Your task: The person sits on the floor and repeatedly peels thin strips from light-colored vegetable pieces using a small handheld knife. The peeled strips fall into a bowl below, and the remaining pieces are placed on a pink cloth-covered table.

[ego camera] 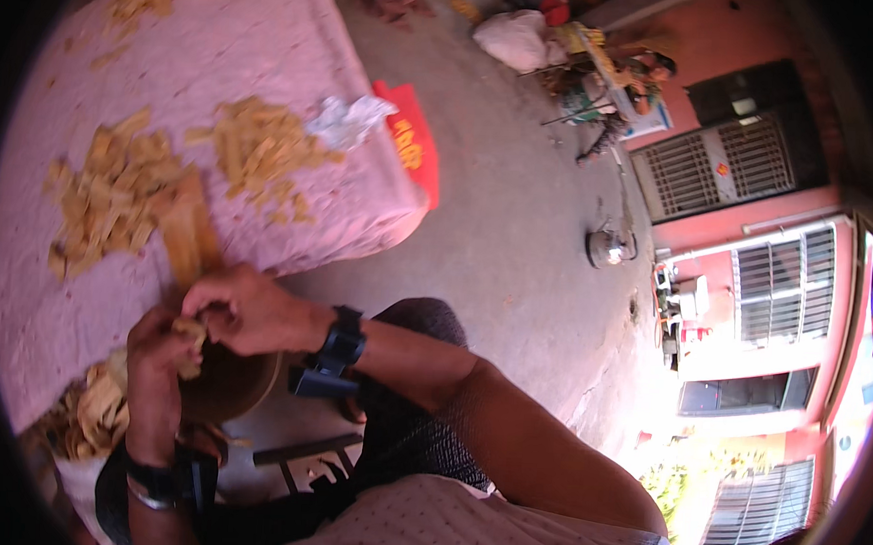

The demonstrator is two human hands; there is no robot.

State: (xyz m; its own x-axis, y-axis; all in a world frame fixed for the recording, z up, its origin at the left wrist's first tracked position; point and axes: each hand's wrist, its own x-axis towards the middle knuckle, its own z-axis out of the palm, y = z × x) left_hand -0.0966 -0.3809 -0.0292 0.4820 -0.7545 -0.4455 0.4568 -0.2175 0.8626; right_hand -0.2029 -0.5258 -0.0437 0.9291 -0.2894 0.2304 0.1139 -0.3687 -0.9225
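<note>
My left hand (153, 359) pinches a crumpled tan strip (191, 346) between thumb and fingers. Close beside it, my right hand (259, 314) has its thumb and fingertips drawn together near the strip's upper end; whether they hold anything is too small to tell. Both wrists wear dark strapped devices. Below the hands is a round brown container (234, 388), partly hidden by them. A wooden board (188, 229) lies at the edge of the pink-covered table (220, 51), just beyond my fingers. A large heap of tan strips (111, 192) touches the board, and a smaller heap (263, 148) lies to its right.
Crumpled silvery wrapping (348, 119) and a red bag with writing (413, 140) sit at the table's right corner. More strips (94, 411) fill a holder at lower left. A metal kettle (609, 247) stands on the concrete floor. Another person (642, 77) sits farther off beside a table.
</note>
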